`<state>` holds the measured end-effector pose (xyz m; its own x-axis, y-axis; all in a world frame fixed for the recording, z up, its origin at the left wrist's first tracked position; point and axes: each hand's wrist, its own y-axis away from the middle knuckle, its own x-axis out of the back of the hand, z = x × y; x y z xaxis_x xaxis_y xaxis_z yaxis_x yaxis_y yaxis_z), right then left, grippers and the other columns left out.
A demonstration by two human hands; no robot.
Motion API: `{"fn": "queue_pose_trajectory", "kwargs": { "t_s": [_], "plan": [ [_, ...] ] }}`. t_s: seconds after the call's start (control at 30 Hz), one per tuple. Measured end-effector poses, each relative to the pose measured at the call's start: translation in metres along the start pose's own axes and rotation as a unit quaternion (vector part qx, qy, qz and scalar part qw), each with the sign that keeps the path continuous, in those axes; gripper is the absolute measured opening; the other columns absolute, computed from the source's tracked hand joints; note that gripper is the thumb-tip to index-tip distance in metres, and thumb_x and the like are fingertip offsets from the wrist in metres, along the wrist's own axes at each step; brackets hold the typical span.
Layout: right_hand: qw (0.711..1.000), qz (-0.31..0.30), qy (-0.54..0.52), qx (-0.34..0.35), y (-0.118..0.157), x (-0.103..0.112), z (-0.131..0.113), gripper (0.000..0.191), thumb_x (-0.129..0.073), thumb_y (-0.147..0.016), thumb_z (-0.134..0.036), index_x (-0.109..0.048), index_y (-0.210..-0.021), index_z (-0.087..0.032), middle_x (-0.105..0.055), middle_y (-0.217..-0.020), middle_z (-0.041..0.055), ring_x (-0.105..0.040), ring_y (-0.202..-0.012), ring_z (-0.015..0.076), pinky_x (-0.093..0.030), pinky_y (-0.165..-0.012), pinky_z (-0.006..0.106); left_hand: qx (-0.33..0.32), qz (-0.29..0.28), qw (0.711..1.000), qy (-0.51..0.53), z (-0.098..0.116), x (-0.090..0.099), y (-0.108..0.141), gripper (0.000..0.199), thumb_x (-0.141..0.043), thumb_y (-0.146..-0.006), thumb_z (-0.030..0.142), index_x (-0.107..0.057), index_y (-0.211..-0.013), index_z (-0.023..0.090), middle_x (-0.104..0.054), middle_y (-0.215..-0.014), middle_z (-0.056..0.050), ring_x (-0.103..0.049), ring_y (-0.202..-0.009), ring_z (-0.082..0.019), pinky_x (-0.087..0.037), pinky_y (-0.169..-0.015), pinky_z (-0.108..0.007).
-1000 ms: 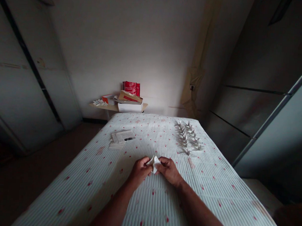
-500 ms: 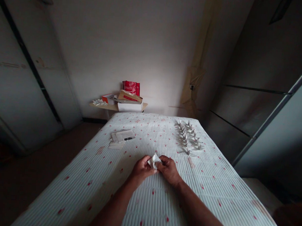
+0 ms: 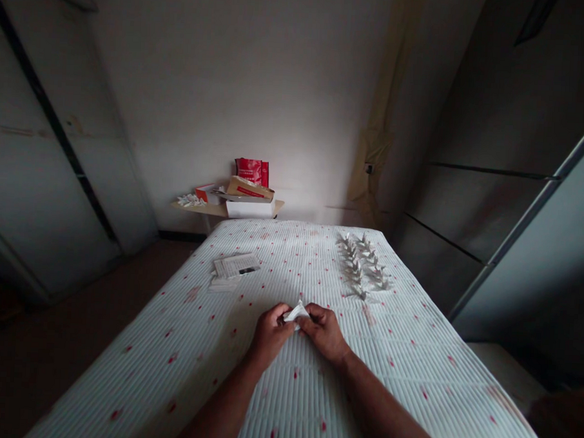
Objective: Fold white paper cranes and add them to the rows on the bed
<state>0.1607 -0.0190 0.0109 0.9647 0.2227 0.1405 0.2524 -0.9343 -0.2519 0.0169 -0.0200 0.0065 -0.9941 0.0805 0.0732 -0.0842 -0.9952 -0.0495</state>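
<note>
A small piece of folded paper, pale with a pointed top, is held between both hands over the middle of the bed. My left hand pinches its left side, thumb toward me. My right hand grips the right side, its thumb pressed on the paper's lower front. Both sets of fingertips are partly hidden behind the paper. Farther off to the right, several folded paper cranes stand in two rows. To the left lies a loose stack of printed paper sheets.
A striped bedspread with red spots covers the bed. Beyond its far end, a small table carries a white box, a red bag and a pile of small white pieces. Wardrobes stand left and right.
The folded paper has tilted and now shows a broader, flatter triangular face. My fingers have shifted slightly around it, with both hands in nearly the same place.
</note>
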Motion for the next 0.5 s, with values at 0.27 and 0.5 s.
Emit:
{"fn": "queue_pose_trajectory", "kwargs": {
  "t_s": [0.27, 0.5],
  "plan": [
    [1.000, -0.023, -0.020, 0.000, -0.0006, 0.0012, 0.0043, 0.022, -0.057, -0.079, -0.037, -0.060, -0.072, -0.016, -0.052, -0.058, -0.0030, -0.047, -0.052, 0.0093, -0.036, -0.051, 0.020, -0.039, -0.007, 0.999, -0.024, -0.0019, 0.0030, -0.0014, 0.012, -0.059, -0.061, 0.025, -0.057, -0.067, 0.015, -0.045, -0.054, 0.005, -0.039, -0.051, -0.008, -0.030, -0.047, -0.017],
    [0.997, -0.031, -0.066, -0.024, -0.0011, 0.0010, -0.0020, 0.027, -0.060, -0.075, -0.043, -0.061, -0.074, -0.016, -0.057, -0.063, -0.0017, -0.051, -0.050, 0.0091, -0.039, -0.050, 0.021, -0.028, -0.016, 0.999, -0.003, -0.0043, 0.0072, -0.0023, 0.018, -0.059, -0.062, 0.032, -0.058, -0.069, 0.014, -0.046, -0.052, 0.005, -0.038, -0.048, -0.008, -0.030, -0.046, -0.018]
  ]
}}
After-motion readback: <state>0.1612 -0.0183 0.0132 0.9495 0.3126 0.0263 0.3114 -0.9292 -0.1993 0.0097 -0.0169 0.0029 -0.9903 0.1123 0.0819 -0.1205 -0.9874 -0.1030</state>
